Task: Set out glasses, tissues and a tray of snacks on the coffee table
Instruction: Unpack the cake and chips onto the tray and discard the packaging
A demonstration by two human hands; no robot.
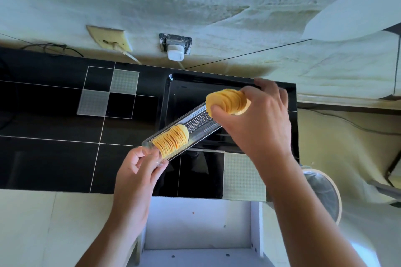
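Note:
My left hand point(138, 169) grips the near end of a long clear plastic chip sleeve point(200, 122), holding it slanted above the counter. A short stack of yellow crisps point(172, 142) lies in the sleeve's lower end; the rest of the sleeve is bare. My right hand point(260, 119) is closed around a second stack of crisps point(225, 99), lifted just above the sleeve's upper end. Beneath both sits a black rectangular tray point(186, 84) on the counter, with nothing visible in it.
The counter point(54, 119) is black tile with a few grey patterned tiles. A wall with two sockets and a white plug point(175, 55) runs behind it. A white open cabinet frame point(201, 223) stands below the counter edge, and a fan point(323, 193) is at the right.

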